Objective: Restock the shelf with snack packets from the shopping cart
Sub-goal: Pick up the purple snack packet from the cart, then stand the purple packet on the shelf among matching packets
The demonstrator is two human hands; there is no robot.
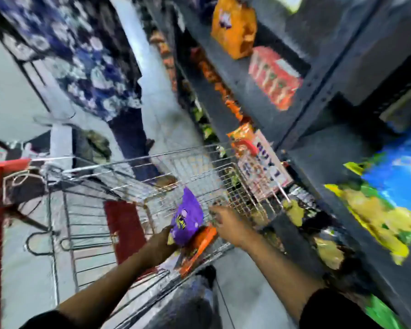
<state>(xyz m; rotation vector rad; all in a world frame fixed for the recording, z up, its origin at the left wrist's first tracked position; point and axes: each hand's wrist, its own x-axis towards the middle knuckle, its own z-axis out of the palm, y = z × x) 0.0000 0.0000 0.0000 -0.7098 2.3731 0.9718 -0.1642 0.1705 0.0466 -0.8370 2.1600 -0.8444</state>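
While the left hand (160, 244) clamps the purple snack packet (187, 218) at its lower edge inside the shopping cart (138, 176), the right hand (226, 223) reaches empty, fingers apart; likely light, crushable, slippery.

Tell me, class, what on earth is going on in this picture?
A person is leaning over a wire shopping cart beside a dark shelf of snacks. The left hand grips a purple snack packet over the cart. The right hand reaches into the basket, fingers spread, holding nothing clearly. An orange packet lies under the purple one. The picture is blurred.
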